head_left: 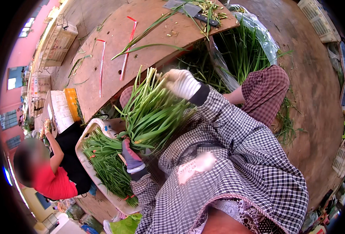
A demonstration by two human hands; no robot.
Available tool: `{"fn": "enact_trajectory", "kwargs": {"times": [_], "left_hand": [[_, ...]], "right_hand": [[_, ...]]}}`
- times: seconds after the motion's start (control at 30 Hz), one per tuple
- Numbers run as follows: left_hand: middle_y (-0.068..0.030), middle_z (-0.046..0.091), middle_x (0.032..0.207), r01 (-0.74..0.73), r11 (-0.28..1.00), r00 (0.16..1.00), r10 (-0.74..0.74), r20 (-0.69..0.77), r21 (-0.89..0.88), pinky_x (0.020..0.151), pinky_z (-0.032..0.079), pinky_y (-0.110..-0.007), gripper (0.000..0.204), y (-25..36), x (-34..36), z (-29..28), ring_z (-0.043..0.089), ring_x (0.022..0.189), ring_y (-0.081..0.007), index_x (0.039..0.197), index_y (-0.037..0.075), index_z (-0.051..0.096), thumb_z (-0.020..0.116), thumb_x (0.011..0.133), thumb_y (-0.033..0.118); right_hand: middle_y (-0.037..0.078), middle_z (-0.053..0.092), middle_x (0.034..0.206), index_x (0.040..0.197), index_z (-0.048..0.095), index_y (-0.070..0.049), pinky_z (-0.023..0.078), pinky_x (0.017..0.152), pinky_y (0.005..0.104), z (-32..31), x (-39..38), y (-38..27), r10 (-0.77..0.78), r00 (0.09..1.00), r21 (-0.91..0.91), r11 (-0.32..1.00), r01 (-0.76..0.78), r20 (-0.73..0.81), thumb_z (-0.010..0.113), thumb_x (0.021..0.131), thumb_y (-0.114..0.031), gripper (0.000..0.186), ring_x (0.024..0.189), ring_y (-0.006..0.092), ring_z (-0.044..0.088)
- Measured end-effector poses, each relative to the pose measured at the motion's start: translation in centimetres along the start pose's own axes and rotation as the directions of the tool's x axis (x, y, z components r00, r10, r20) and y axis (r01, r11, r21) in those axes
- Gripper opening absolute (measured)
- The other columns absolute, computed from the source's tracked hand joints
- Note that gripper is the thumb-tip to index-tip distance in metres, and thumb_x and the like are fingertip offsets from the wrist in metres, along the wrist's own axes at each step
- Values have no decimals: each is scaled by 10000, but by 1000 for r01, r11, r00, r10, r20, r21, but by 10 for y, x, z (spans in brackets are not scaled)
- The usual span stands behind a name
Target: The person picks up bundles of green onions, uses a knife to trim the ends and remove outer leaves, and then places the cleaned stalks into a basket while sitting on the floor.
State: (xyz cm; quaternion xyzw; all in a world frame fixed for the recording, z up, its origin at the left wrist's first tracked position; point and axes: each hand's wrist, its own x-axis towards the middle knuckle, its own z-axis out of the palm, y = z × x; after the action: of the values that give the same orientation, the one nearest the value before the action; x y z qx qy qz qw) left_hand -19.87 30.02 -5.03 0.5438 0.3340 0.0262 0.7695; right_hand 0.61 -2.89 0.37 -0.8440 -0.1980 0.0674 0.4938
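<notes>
The big bunch of long green leaves [153, 121] tilts between the left hand [131, 155] and the right hand [181, 83]. Its pale stem ends are by the right hand, and its floppy leaves spread below.

It looked like a vegetable market, with leafy greens [110, 163] in a tub [121, 206], a knife [206, 19] and crates [58, 46].

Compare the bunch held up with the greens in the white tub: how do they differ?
The held bunch slants up to the right hand; the tub greens lie in the white tub. The held bunch fans out loosely; the tub greens are packed close. Both have long, thin green leaves.
</notes>
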Motion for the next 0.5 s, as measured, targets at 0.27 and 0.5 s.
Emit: {"fn": "enact_trajectory", "kwargs": {"times": [0.27,0.5], "left_hand": [[-54,508,1169,-568,823,794,545,269,12,946,382,-282,490,-68,45,-70,490,1063,-140,1195,8,471,427,936,423],[-61,584,1054,-485,766,872,458,172,421,879,447,-314,421,-24,3,-14,559,954,-170,1125,14,540,431,943,378]], "right_hand": [[90,658,769,941,641,61,527,519,247,-95,-46,62,475,848,654,723,-223,-236,526,891,-53,170,598,130,631],[167,638,1111,1260,547,-102,490,867,367,-24,-39,42,449,797,-302,888,-348,404,678,757,-465,634,1000,277,627]]}}
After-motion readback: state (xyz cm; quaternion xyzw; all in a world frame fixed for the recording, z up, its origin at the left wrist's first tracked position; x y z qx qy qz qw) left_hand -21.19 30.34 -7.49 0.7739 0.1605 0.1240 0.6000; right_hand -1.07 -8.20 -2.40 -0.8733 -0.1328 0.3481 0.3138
